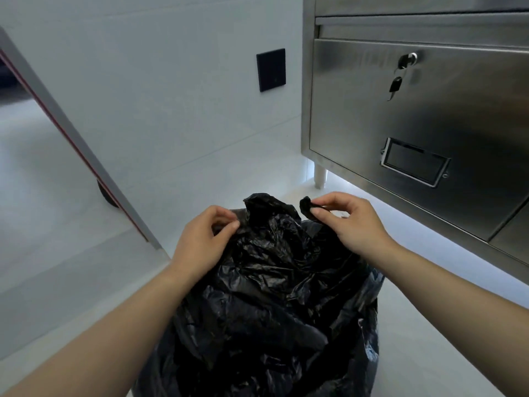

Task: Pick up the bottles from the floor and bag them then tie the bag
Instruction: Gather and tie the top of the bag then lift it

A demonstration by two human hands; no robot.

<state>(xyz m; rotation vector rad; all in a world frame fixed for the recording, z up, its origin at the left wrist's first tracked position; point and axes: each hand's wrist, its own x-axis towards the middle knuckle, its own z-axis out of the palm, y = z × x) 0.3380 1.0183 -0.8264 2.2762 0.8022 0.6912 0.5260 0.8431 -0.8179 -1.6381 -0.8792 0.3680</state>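
Note:
A crumpled black plastic bag [274,296] stands on the pale floor in front of me, its top gathered and bunched. My left hand [203,239] pinches the left part of the bag's rim between thumb and fingers. My right hand [349,222] pinches a twisted end of the rim on the right, held a little above the bag. Between the two hands a peak of plastic sticks up. No bottles show; the bag's inside is hidden.
A stainless steel cabinet [429,116] with a key in its lock [408,60] stands close on the right on short legs. An open door edge [71,138] slants at the left. A dark wall plate [271,69] sits on the white wall behind.

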